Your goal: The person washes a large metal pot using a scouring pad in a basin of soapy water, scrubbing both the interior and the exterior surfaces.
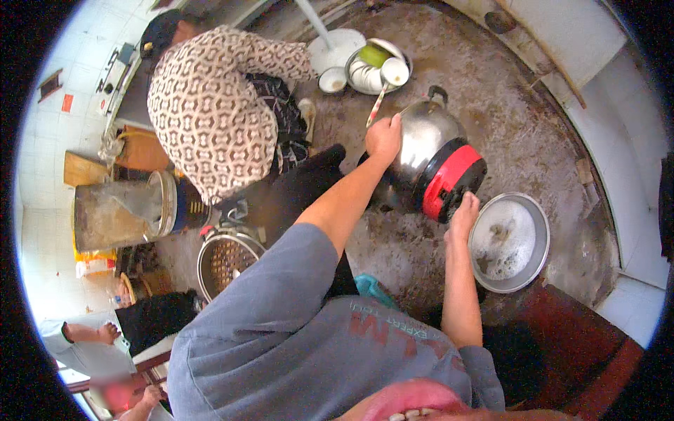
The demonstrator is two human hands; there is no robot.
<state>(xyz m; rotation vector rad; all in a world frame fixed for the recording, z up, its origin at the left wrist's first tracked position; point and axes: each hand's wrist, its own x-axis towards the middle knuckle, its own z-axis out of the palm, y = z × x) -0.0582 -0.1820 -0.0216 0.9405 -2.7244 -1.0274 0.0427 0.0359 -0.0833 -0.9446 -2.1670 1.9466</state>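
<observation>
My left hand grips the edge of a shiny steel electric pot, tilted on its side. The pot has a black loop handle and a black base with a red band. My right hand holds the lower edge of that base; its fingertips are partly hidden. Beside my right hand, apart from the pot, a round metal basin holds foamy water. Beyond my left hand, a ladle with a patterned handle rests across a bowl of stacked dishes.
A person in a patterned top crouches at the left, reaching towards a white basin. A steamer pot stands by my left elbow, near a large bucket. Another person holds a phone. The concrete floor looks wet and stained.
</observation>
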